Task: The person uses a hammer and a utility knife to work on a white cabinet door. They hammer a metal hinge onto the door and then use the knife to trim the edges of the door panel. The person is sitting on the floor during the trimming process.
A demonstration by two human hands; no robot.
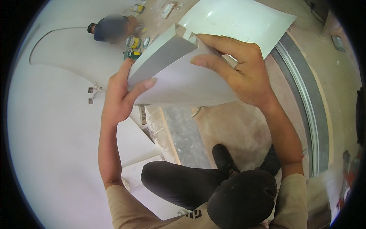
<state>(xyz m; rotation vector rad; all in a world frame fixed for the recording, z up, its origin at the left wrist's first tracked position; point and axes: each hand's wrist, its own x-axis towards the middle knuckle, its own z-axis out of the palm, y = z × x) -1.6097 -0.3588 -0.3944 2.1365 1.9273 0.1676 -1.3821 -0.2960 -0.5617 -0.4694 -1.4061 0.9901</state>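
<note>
Between my two hands is a white panel (pixel 187 86) with folded edges, held up in front of me. A grey strip-like face (pixel 164 53) runs along its upper side, and a narrow open channel shows at its far corner. My left hand (pixel 124 91) grips the left end, thumb on the near face and fingers behind. My right hand (pixel 244 70) is closed on the far right corner, with thumb in front and index finger along the top edge. The other fingers of both hands are partly hidden by the panel.
A glossy pale sheet (pixel 244 23) lies beyond the panel. At the upper left another person (pixel 110 28) is low by the white wall (pixel 57 133), near several tins (pixel 132 42). Wires stick out of wall boxes (pixel 91 95). A metal floor track (pixel 305 91) curves along the right.
</note>
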